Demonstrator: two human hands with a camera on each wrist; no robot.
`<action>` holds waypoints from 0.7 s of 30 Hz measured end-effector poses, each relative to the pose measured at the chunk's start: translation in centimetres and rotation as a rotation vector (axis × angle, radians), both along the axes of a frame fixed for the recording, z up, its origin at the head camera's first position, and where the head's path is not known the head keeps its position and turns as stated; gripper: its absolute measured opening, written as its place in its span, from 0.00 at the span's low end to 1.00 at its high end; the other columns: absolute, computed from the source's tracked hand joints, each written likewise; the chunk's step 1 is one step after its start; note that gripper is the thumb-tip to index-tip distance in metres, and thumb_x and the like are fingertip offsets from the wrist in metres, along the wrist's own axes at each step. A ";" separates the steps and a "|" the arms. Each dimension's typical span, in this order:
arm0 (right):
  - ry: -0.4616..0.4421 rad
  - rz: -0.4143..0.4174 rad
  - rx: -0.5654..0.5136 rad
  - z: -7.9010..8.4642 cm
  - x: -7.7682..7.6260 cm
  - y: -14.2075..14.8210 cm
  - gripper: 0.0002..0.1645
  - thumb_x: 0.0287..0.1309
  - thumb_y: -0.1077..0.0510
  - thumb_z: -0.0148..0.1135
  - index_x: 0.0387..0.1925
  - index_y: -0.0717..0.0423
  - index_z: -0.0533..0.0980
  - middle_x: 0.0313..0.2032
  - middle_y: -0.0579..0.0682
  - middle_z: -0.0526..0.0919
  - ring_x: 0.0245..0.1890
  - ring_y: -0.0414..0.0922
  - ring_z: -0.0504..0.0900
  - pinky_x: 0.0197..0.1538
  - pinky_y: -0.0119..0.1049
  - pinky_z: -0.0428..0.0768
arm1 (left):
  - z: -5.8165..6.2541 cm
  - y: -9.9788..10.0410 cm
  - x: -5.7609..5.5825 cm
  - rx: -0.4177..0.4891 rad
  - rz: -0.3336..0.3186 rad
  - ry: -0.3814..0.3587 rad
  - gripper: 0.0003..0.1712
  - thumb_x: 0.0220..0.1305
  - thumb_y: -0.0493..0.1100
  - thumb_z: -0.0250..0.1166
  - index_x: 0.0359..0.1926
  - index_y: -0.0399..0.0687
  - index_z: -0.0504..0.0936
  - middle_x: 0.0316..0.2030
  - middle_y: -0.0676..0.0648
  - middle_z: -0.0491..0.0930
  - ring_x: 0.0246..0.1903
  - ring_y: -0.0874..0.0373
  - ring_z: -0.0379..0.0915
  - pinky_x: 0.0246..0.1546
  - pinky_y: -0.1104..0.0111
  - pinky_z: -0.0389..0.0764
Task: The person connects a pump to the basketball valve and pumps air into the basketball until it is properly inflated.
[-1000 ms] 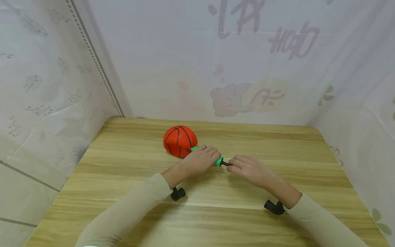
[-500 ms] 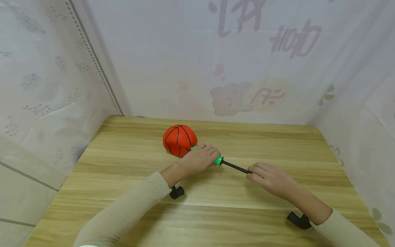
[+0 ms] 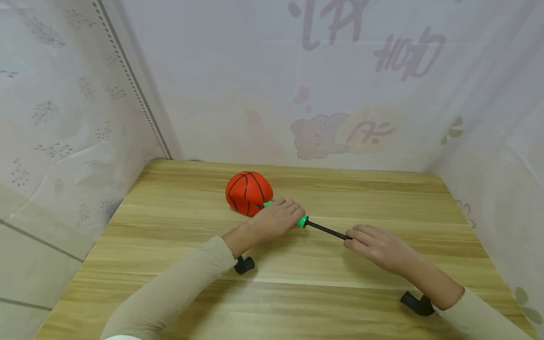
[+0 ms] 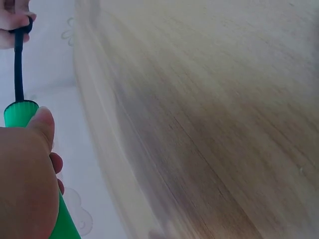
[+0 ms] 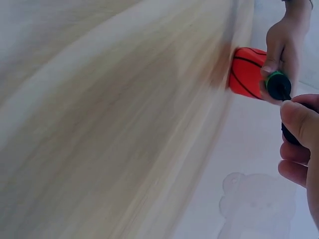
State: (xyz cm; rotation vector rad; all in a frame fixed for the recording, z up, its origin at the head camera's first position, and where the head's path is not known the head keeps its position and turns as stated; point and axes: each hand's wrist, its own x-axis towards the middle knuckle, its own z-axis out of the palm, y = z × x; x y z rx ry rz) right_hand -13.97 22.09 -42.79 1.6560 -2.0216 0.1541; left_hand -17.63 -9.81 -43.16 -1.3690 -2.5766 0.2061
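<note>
A red toy basketball [image 3: 250,189] with black lines, its lower front caved in, sits toward the back of the table. My left hand [image 3: 276,219] wraps around the green barrel of a hand pump [image 3: 302,221], whose far end reaches the ball's side. From the barrel a long stretch of black rod [image 3: 326,230] extends to the right. At its end my right hand [image 3: 378,248] grips the black handle [image 5: 289,135], fingers and thumb around it in the right wrist view. In the left wrist view the thumb [image 4: 44,124] lies along the barrel's rim.
The wood-grain table [image 3: 272,302] is bordered by a pale printed curtain [image 3: 238,85] at the back and both sides. Black curved pieces [image 3: 244,265] stick out under both wrists, close over the tabletop.
My right hand has moved away to the right and toward me, drawing the pump's rod far out of the barrel. The left hand and the ball stay in place.
</note>
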 end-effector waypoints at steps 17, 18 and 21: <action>0.064 0.004 0.047 -0.2 -2.6 -5.9 0.26 0.83 0.60 0.29 0.40 0.56 0.77 0.39 0.48 0.81 0.37 0.43 0.79 0.40 0.31 0.80 | 0.0 0.4 0.2 0.019 0.017 -0.017 0.16 0.79 0.54 0.53 0.53 0.48 0.72 0.47 0.52 0.76 0.49 0.57 0.69 0.52 0.65 0.70; 0.078 0.004 0.046 -0.2 -2.7 -6.0 0.26 0.83 0.61 0.29 0.40 0.56 0.77 0.39 0.49 0.81 0.37 0.43 0.79 0.40 0.31 0.79 | 0.0 0.4 0.2 0.021 0.020 -0.016 0.16 0.78 0.54 0.53 0.53 0.48 0.73 0.48 0.52 0.76 0.49 0.57 0.69 0.52 0.65 0.70; 0.100 0.002 0.039 -0.2 -2.9 -6.3 0.24 0.82 0.62 0.32 0.39 0.58 0.77 0.38 0.50 0.82 0.37 0.43 0.79 0.40 0.31 0.79 | 0.1 0.3 0.1 0.029 0.042 -0.020 0.14 0.78 0.52 0.55 0.53 0.49 0.73 0.49 0.53 0.76 0.49 0.57 0.69 0.52 0.65 0.70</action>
